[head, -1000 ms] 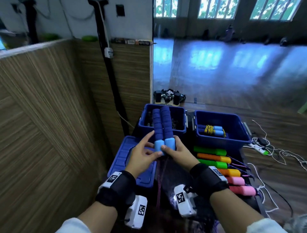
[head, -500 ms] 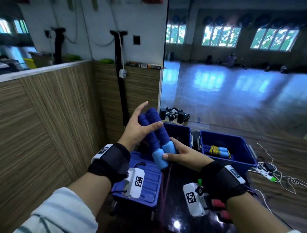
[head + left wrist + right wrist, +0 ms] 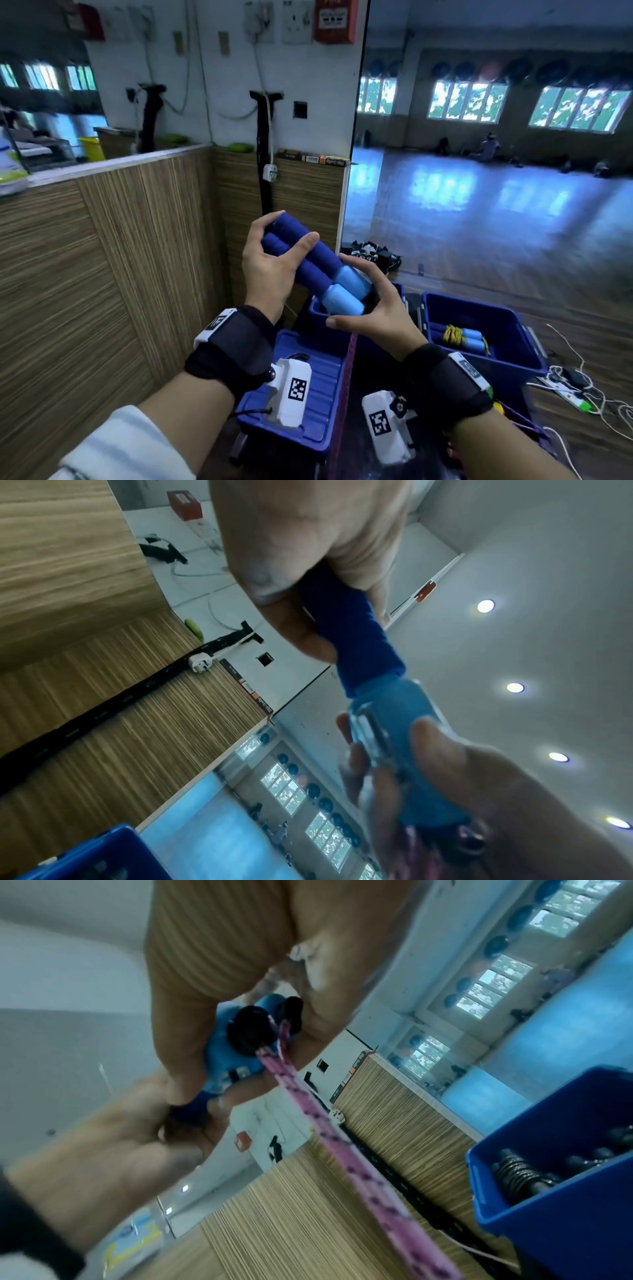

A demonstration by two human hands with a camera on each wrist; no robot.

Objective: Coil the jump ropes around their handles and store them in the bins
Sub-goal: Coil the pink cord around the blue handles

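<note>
the 2 blue handles [image 3: 310, 263] sit side by side, tilted, raised above the blue bins [image 3: 486, 342]. the left hand [image 3: 270, 263] wraps their dark foam ends; the right hand [image 3: 373, 308] cups the light blue caps (thumb beneath). a pink rope [image 3: 329, 1123] trails down from the caps.

Two dark-blue foam jump-rope handles [image 3: 301, 257] are held side by side; two open blue plastic bins [image 3: 486, 308] stand ahead, and one ribbed blue plastic lid [image 3: 318, 404] lies below.
</note>
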